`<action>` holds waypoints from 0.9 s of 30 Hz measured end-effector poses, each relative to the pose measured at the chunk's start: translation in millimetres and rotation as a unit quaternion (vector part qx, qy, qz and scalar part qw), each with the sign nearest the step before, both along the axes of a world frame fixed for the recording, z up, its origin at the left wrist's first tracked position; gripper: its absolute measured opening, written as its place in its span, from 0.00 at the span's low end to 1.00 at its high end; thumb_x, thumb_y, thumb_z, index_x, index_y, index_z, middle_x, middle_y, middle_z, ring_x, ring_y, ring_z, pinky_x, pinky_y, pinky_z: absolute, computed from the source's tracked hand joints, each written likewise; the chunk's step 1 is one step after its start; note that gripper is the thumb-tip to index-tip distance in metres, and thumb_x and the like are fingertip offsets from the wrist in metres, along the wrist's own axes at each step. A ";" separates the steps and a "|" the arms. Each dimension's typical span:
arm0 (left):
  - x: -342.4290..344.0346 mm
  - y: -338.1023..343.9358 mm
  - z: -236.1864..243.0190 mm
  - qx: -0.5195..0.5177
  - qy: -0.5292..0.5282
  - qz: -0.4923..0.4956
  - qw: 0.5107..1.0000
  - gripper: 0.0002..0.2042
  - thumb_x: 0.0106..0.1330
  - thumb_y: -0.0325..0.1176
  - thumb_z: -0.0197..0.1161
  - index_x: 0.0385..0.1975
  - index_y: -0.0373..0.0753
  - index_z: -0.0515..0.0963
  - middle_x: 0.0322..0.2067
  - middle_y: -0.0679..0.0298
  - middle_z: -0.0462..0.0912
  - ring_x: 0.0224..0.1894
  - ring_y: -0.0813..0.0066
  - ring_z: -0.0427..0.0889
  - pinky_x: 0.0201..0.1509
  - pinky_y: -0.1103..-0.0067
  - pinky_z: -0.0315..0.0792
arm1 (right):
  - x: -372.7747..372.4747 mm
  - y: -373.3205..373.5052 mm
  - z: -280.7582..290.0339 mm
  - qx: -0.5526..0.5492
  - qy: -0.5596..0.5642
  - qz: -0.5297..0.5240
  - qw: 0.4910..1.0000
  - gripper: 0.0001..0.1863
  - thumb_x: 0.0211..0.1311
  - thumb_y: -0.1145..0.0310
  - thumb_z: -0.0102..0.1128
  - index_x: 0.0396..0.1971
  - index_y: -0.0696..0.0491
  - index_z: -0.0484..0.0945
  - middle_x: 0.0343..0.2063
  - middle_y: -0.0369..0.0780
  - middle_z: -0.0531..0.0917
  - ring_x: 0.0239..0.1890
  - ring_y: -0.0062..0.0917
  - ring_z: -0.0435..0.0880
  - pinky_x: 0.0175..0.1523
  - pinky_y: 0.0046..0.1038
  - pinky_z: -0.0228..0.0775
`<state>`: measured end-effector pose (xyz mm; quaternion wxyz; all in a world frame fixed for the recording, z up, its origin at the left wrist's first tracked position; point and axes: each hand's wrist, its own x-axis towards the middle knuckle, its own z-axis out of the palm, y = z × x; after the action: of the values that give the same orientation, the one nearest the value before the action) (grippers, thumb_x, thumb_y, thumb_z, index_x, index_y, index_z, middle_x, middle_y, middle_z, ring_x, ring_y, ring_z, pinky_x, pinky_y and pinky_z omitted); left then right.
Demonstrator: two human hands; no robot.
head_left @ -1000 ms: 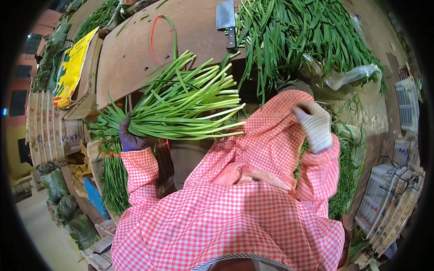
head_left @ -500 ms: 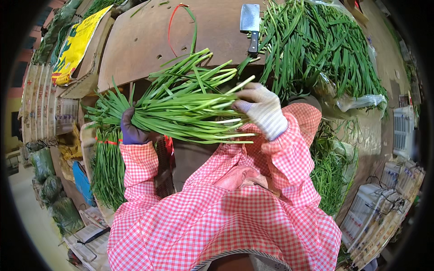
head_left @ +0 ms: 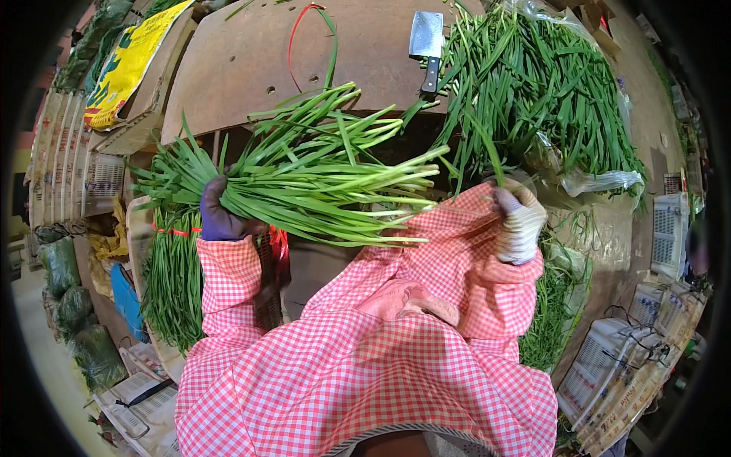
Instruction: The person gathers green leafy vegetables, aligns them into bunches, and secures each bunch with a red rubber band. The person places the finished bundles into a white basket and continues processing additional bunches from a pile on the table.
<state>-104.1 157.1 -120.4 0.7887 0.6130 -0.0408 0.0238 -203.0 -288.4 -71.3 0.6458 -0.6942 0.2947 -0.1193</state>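
My left hand (head_left: 221, 209), in a dark purple glove, is closed round the leafy end of a loose bunch of garlic chives (head_left: 327, 190). The pale cut ends fan out to the right over my lap. My right hand (head_left: 520, 219), in a white and purple knitted glove, is apart from the bunch at the right. Its fingers pinch a single green chive leaf (head_left: 489, 152) that points upward. Beyond it lies a big heap of garlic chives (head_left: 541, 91) on the board.
A cleaver (head_left: 427, 49) lies on the brown board (head_left: 228, 72) beside the heap, with a red and green loop of tie (head_left: 292, 46) to its left. A chive bundle (head_left: 173, 282) tied in red stands at the left. More loose greens (head_left: 560, 305) and crates (head_left: 609, 358) are at the right.
My right hand has moved away from the bunch's pale ends, to the right and down, and now has a single chive leaf in it. My left hand keeps its hold.
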 end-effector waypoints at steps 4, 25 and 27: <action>-1.5 1.0 5.9 -0.129 0.063 -0.030 0.989 0.12 0.60 0.26 0.53 0.42 0.32 0.67 0.45 0.50 0.74 0.47 0.63 0.75 0.54 0.68 0.69 | -31.7 -38.7 -6.8 -0.170 0.115 0.096 0.974 0.12 0.50 0.70 0.58 0.33 0.61 0.78 0.22 0.42 0.81 0.25 0.25 0.80 0.33 0.25 0.72; -15.9 21.6 -7.8 0.054 -0.106 0.045 0.992 0.07 0.56 0.22 0.57 0.33 0.35 0.68 0.41 0.51 0.75 0.46 0.64 0.75 0.54 0.70 0.68 | 4.4 28.4 -13.5 -0.102 0.080 0.169 0.977 0.12 0.56 0.63 0.57 0.27 0.59 0.80 0.19 0.36 0.78 0.21 0.16 0.72 0.29 0.20 0.64; -14.9 19.8 -12.0 -0.011 -0.077 0.039 0.996 0.07 0.56 0.24 0.58 0.32 0.35 0.68 0.41 0.51 0.75 0.46 0.64 0.74 0.53 0.69 0.68 | 2.0 2.4 -20.8 -0.148 0.100 0.135 0.975 0.13 0.55 0.63 0.58 0.28 0.59 0.80 0.20 0.37 0.79 0.23 0.16 0.73 0.30 0.20 0.65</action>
<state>-119.0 176.9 -132.4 0.7882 0.6018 -0.0771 0.1027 -201.0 -286.0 -92.1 0.5133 -0.8237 0.2408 -0.0032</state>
